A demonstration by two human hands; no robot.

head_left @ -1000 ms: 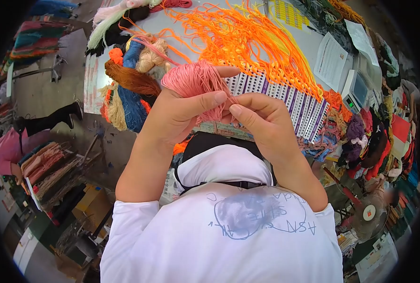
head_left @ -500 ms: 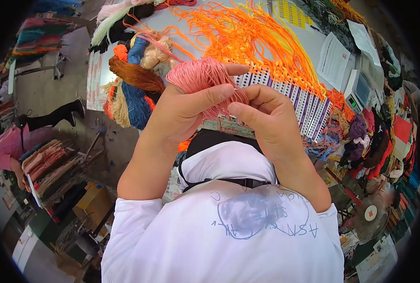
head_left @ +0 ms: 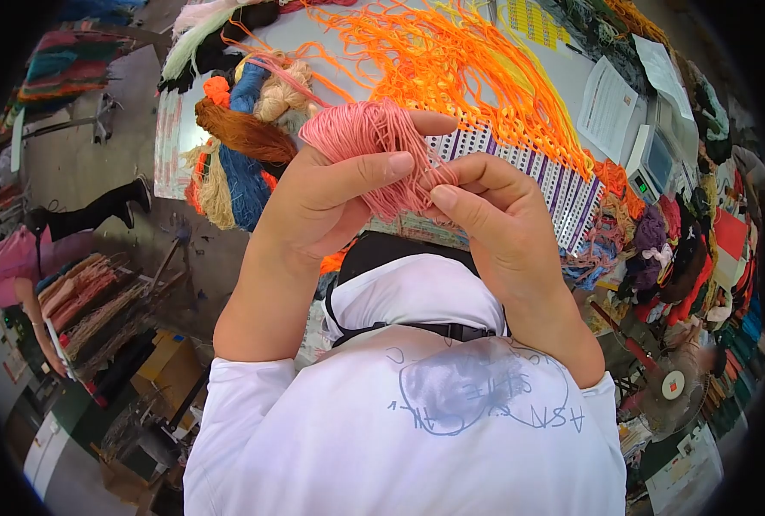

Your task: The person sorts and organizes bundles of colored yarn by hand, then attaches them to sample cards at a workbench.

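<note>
A loose skein of pink yarn [head_left: 352,133] is wrapped over my left hand [head_left: 326,193], whose thumb lies across the strands while one finger pokes out beyond them. My right hand [head_left: 498,206] pinches a few pink strands at the skein's right side between thumb and fingertips. Just past my hands, orange yarn [head_left: 417,69] fans over the table, its ends looped through white-and-purple strips with rows of holes [head_left: 541,185]. Brown yarn [head_left: 240,133], blue yarn [head_left: 249,185] and a beige bundle [head_left: 283,90] lie beside the skein on the left.
At the right of the table [head_left: 305,34] are a printed sheet [head_left: 606,107], a small device with a screen [head_left: 649,159] and piled coloured yarns. A fan [head_left: 670,391] stands at lower right. On the left, a person in pink [head_left: 12,262] is beside a rack of yarn [head_left: 86,301].
My right hand has shifted slightly right, keeping its pinch on the pink strands. The skein stays on my left hand. The person at left has stretched an arm downward along the rack.
</note>
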